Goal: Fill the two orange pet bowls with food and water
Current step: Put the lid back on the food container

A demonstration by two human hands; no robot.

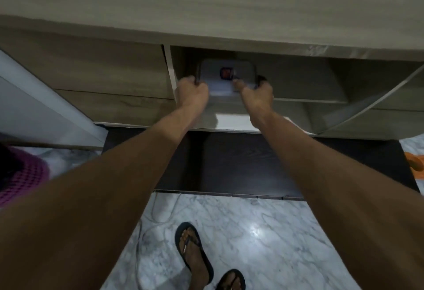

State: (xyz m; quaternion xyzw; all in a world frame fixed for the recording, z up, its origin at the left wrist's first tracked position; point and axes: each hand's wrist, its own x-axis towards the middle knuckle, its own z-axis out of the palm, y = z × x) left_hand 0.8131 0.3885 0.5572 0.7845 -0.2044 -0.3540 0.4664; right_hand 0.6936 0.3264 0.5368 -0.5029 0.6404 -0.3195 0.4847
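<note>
A grey lidded container (pixel 226 69) with a red label on its lid sits on a shelf inside the open wooden cabinet (pixel 298 78). My left hand (pixel 192 92) grips its left side and my right hand (pixel 257 93) grips its right side, both arms stretched forward. What the container holds is hidden under the lid. An orange object (pixel 416 163), possibly one pet bowl, peeks in at the right edge on the floor; it is cut off by the frame.
The cabinet doors stand open to the left (pixel 46 106) and right (pixel 371 106). A dark plinth (pixel 229 163) runs below the cabinet. A purple mesh basket (pixel 20 175) sits at the left. A thin cable (pixel 146 221) lies on the marble floor near my sandalled feet (pixel 195 253).
</note>
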